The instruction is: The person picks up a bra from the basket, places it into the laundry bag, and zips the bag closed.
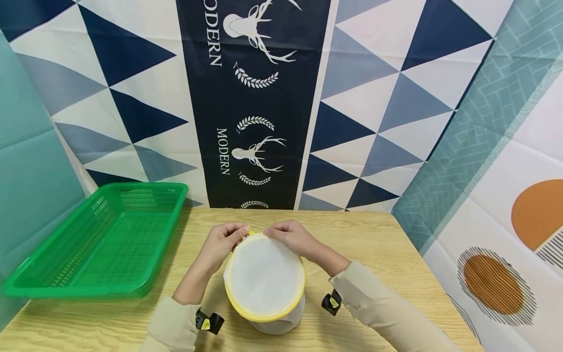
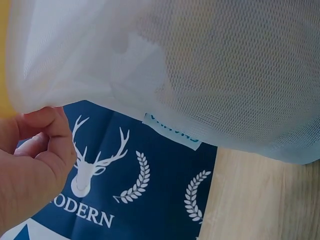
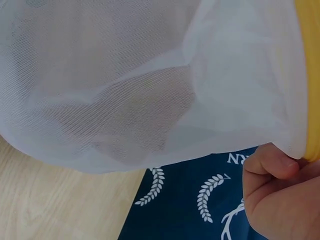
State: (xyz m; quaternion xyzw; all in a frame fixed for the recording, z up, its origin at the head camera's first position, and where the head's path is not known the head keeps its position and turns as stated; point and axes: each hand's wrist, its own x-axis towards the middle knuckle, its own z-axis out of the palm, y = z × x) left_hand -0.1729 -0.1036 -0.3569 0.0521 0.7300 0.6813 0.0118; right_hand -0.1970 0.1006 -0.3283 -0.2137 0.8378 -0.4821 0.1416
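A white mesh laundry bag (image 1: 266, 276) with a round, flat top stands on the table, its top edged by a yellow zipper band (image 1: 303, 281). At the far edge of the top, my left hand (image 1: 224, 244) pinches the bag beside a small yellow tab (image 1: 251, 232). My right hand (image 1: 292, 237) grips the same rim a little to the right, thumb on top and curled fingers below. Both wrist views show the sheer mesh side hanging in folds, with blurred shapes showing through. A pale label (image 2: 172, 132) sticks out from the bag's side in the left wrist view.
A green plastic basket (image 1: 151, 266) with perforated walls stands at the left of the wooden table (image 1: 352, 283). Behind the table hangs a patterned cloth (image 1: 259, 107) with deer heads and triangles. Another printed cloth (image 1: 492, 205) lines the right side.
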